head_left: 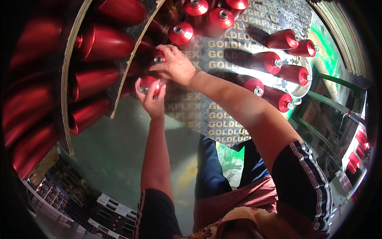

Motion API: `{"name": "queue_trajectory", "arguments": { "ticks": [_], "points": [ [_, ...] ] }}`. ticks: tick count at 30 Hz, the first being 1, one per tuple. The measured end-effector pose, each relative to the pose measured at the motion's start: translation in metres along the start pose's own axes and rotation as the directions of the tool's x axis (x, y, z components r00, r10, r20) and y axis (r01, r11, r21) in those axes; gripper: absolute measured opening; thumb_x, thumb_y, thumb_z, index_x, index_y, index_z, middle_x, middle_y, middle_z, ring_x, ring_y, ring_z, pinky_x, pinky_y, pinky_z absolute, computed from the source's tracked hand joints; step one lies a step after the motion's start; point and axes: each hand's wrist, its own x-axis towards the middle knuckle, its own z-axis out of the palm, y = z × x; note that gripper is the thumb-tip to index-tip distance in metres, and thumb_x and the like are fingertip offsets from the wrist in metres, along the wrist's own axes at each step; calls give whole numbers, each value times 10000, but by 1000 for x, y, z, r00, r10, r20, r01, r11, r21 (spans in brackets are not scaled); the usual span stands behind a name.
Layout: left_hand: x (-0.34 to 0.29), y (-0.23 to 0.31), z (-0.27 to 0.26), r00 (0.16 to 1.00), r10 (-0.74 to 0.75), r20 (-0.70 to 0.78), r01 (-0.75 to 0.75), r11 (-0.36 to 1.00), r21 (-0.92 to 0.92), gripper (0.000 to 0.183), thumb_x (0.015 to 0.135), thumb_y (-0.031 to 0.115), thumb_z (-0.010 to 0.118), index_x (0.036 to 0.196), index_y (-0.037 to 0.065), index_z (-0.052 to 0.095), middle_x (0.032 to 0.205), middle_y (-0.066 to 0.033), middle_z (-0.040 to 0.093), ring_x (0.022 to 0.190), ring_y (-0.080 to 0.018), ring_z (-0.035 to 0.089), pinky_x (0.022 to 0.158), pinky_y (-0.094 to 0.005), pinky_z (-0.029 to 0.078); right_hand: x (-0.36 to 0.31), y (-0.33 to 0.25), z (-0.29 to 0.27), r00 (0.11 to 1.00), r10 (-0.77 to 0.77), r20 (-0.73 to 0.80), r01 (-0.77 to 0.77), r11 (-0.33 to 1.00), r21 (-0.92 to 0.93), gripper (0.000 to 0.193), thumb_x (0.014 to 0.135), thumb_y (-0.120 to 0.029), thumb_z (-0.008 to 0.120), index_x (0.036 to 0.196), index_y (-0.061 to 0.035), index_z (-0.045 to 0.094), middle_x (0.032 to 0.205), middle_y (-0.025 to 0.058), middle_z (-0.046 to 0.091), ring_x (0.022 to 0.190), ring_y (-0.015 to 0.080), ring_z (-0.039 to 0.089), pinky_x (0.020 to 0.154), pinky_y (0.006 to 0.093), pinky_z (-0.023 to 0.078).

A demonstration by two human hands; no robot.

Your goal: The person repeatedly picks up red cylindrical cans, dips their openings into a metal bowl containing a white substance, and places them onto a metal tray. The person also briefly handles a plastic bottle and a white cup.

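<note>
Glossy red bottles with bare silvery necks stand on a dark printed board (223,107). My left hand (152,99) is closed around the shoulder of one red bottle (144,90), its fingers curled about the neck. Just beyond it, my right hand (178,65) grips a second red bottle (159,59) from the right, thumb and fingers on either side of the neck. The two held bottles are close together near the board's left edge; their lower bodies are hidden. Farther back, another red bottle (182,36) stands beside my right hand.
Several red bottles (272,61) stand at the right of the board, near a round metal pan (305,85). At left, more red bottles (105,44) are set between boards with pale raw edges (67,79). A stack of sheets (342,36) is at the far right.
</note>
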Motion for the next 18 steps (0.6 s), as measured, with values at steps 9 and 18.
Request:
{"name": "queue_trajectory", "arguments": {
  "ticks": [9, 18],
  "points": [
    [-15, 53, -108, 880, -271, 389, 337, 935, -111, 318, 701, -14, 777, 1008, 42, 716, 1329, -114, 565, 1164, -257, 564, 972, -342, 473, -116, -45, -145, 987, 103, -120, -46, 913, 406, 448, 729, -115, 785, 1159, -227, 723, 1412, 188, 390, 1248, 358, 442, 1021, 426, 420],
    [-38, 224, -60, 588, -15, 809, 755, 367, -543, 601, 854, 369, 634, 1353, 63, 497, 1329, -277, 550, 1199, -349, 555, 1016, -462, 456, -339, -37, -402, 508, 861, -19, -615, 379, 692, 419, 896, -325, 677, 1194, -33, 632, 1242, 178, 598, 1200, 279, 538, 1025, 429, 421]
  ]
}}
